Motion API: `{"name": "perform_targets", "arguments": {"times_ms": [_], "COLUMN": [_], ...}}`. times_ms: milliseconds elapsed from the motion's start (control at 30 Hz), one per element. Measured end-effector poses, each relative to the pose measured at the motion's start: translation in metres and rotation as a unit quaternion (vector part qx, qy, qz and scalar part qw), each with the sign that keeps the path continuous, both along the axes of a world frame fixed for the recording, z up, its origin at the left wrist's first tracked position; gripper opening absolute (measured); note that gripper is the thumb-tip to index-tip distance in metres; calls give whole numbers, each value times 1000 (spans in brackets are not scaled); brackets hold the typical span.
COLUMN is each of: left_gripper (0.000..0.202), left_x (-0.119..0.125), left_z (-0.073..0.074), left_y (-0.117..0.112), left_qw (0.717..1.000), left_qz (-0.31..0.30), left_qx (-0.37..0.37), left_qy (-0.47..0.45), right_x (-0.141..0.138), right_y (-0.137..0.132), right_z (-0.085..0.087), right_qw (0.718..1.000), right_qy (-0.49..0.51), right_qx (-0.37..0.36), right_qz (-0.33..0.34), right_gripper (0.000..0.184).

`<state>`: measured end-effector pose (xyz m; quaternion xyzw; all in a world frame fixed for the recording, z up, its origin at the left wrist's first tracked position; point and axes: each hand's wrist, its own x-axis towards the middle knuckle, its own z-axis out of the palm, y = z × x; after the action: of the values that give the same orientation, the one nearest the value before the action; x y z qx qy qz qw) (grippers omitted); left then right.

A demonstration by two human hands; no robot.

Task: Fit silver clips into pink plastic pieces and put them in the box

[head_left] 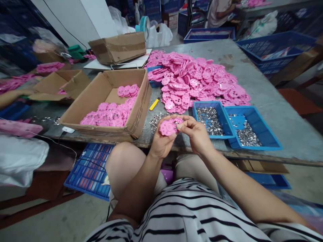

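Observation:
My left hand [161, 141] grips a round pink plastic part [168, 127] just in front of the table's near edge. My right hand [195, 132] is pinched against the part's right side, on something too small to make out. Behind my hands lies a loose heap of small silver metal pieces [155, 120]. Two blue trays [213, 134] [262, 126] holding more silver pieces stand just right of my hands. A big pile of pink parts [199, 80] covers the middle of the table.
An open cardboard box [136, 111] holding stacked pink parts stands to the left, with a yellow-handled tool [155, 103] beside it. More boxes [118, 47] and blue crates [277, 47] stand further back. Another person's arm [12, 95] reaches in at far left; someone sits in the background.

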<state>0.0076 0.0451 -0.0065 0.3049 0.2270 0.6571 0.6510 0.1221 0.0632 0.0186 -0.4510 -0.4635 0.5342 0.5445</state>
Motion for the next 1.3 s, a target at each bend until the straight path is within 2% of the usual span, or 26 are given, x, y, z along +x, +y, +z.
{"name": "perform_targets", "arguments": {"times_ms": [400,600,700,867,1100,1300], "left_gripper": [53,53,55,62,60,58], "left_x": [2,4,5,4,7,9], "left_z": [-2,3,4,2,1,13], "left_y": [0,-2,-2,1,2,6], "left_qw": [1000,1000,998,995,993,991], "left_qz": [6,-6,-4,14,18,30], "left_qx": [21,-26,-67,-102,-113,-129], "left_qy": [18,14,14,15,-11,-24], "right_x": [-2,-8,-7,-4,4,17], "right_y": [0,-3,-3,1,0,-1], "right_z": [-9,-13,-17,-28,-49,-64], "right_qw": [999,995,993,994,996,1000], "right_qy": [-28,96,114,102,76,-4], "right_qx": [38,0,-15,-24,-23,20], "right_qz": [-18,-1,0,-34,-41,-6], "right_gripper": [26,27,23,23,28,40]}}
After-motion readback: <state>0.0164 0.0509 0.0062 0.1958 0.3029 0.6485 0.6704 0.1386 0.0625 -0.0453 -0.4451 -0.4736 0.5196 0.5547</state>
